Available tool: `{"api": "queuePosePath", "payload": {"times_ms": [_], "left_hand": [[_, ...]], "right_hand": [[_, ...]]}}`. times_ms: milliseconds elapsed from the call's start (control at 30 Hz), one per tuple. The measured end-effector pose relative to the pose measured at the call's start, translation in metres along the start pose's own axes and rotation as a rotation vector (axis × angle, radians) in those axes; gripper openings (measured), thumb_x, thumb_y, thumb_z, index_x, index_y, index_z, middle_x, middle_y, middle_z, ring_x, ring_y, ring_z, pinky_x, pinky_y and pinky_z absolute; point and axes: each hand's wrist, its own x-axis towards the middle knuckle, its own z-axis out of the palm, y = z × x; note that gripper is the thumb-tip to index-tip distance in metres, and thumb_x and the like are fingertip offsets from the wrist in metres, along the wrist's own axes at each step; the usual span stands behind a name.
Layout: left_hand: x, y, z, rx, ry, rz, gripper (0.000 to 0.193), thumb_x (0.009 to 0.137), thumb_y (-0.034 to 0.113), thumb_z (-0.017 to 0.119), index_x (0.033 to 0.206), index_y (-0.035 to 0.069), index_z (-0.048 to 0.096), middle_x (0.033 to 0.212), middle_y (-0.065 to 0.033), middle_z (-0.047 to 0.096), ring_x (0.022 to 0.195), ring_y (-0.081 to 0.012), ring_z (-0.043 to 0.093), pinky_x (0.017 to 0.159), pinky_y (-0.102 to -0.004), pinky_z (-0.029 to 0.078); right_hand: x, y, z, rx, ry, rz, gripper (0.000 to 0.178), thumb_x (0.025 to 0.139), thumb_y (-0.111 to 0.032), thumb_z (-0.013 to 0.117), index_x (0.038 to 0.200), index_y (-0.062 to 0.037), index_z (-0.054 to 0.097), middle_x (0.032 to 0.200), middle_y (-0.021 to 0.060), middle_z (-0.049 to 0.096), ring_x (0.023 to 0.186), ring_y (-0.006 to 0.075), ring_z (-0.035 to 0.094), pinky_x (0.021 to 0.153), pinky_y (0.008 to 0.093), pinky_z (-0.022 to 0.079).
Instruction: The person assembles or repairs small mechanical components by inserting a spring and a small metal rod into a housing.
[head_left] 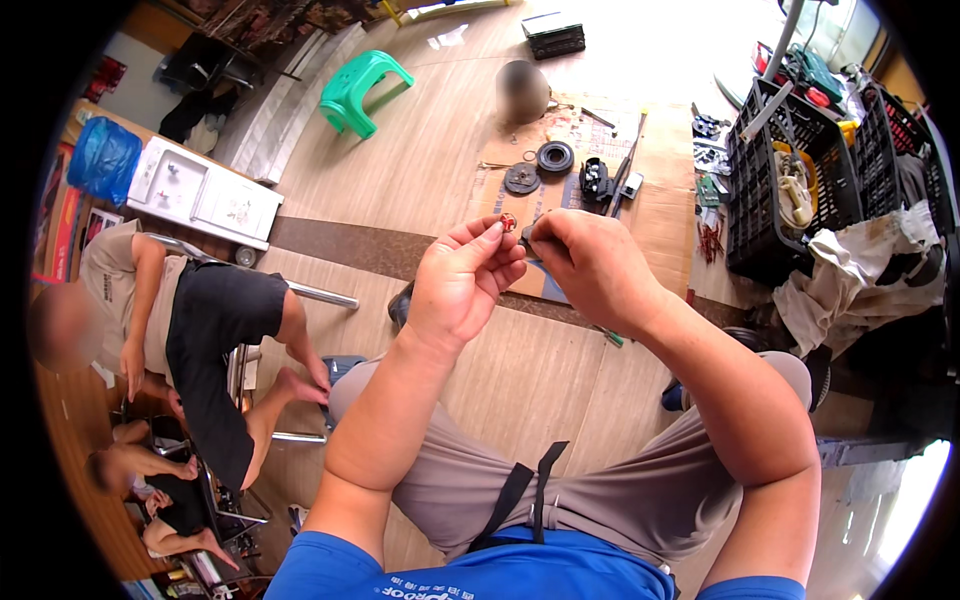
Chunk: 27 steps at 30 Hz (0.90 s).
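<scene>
Both arms reach forward over my knees. My left hand (462, 280) pinches a small round red-and-metal part (509, 222) between thumb and fingertips. Close beside it, my right hand (595, 262) is closed, its thumb and index finger pressed together on something small and mostly hidden. Beyond the hands, a cardboard sheet (655, 215) lies on the floor. It bears a black ring-shaped part (555, 157), a grey round disc (521, 178), a black boxy mechanism (594, 180) and a long thin tool (630, 160).
Black plastic crates (790, 190) stand at the right, with a pale cloth (850, 275) beside them. A green stool (362, 88) stands farther back. At the left sits a person (210, 320) on a metal chair. A green-handled tool (612, 338) lies on the floor near my knees.
</scene>
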Motion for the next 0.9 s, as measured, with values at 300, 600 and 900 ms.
{"api": "queuePosePath", "payload": {"times_ms": [300, 600, 900], "left_hand": [[-0.001, 0.001, 0.001, 0.081, 0.042, 0.067, 0.014, 0.096, 0.007, 0.057, 0.107, 0.002, 0.062, 0.092, -0.0096, 0.069, 0.082, -0.0206, 0.067, 0.076, -0.0341, 0.058], [-0.003, -0.007, 0.007, 0.128, 0.02, 0.08, 0.015, 0.096, 0.007, 0.057, 0.108, 0.0, 0.061, 0.093, -0.0107, 0.069, 0.082, -0.0193, 0.068, 0.077, -0.0331, 0.058], [-0.007, -0.005, 0.016, 0.254, 0.005, 0.117, 0.014, 0.096, 0.01, 0.058, 0.105, 0.0, 0.062, 0.092, -0.0092, 0.069, 0.079, -0.0163, 0.067, 0.072, -0.0295, 0.058]], "right_hand": [[-0.001, -0.002, 0.001, 0.03, 0.087, 0.067, 0.013, 0.088, -0.011, 0.059, 0.089, 0.0011, 0.063, 0.085, 0.0203, 0.066, 0.083, 0.0369, 0.064, 0.073, 0.0432, 0.051], [0.003, 0.01, 0.012, 0.39, 0.021, 0.195, 0.017, 0.089, -0.011, 0.064, 0.099, 0.0024, 0.068, 0.082, 0.0158, 0.068, 0.072, 0.0253, 0.066, 0.066, 0.0341, 0.052], [0.004, 0.007, 0.007, 0.554, -0.029, 0.36, 0.016, 0.09, -0.011, 0.065, 0.092, 0.0043, 0.068, 0.07, 0.008, 0.065, 0.058, 0.0099, 0.056, 0.054, 0.0277, 0.047]]}}
